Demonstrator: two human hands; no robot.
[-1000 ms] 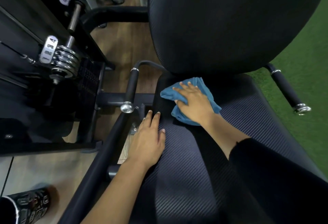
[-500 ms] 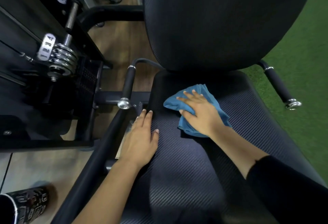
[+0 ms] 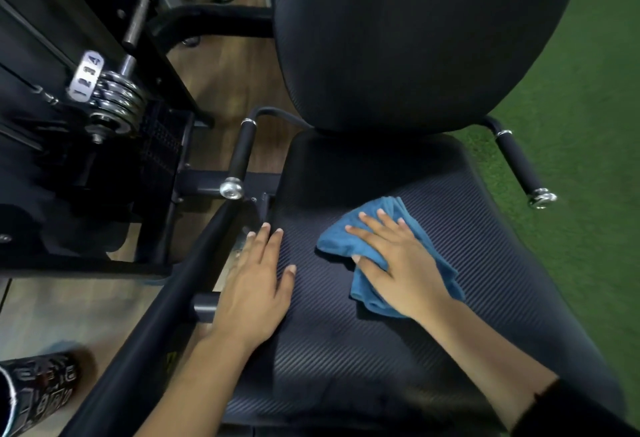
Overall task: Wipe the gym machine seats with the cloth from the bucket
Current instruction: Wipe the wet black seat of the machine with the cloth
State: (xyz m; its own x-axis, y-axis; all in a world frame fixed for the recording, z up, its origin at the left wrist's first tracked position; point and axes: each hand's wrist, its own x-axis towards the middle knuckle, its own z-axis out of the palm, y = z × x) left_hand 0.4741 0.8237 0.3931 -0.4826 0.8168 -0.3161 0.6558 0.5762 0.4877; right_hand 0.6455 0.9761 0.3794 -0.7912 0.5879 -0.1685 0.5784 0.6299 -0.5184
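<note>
A black ribbed seat pad point(image 3: 485, 263) fills the lower middle of the head view, with its tall black backrest point(image 3: 415, 38) rising behind it. A crumpled blue cloth point(image 3: 367, 229) lies on the seat's middle. My right hand point(image 3: 398, 263) presses flat on the cloth with straight, spread fingers. My left hand point(image 3: 256, 287) rests flat on the seat's left edge, fingers straight, holding nothing. No bucket is in view.
Two black side handles with chrome ends flank the seat, the left handle point(image 3: 240, 159) and the right handle point(image 3: 519, 163). A black frame tube point(image 3: 156, 332) runs along the seat's left. A weight stack with chrome plates point(image 3: 114, 101) stands at left. Green turf point(image 3: 588, 125) lies at right, wood floor at left.
My right hand has slid the blue cloth from the back of the seat, under the backrest, toward me and a little to the right. My left hand stays on the seat's left edge.
</note>
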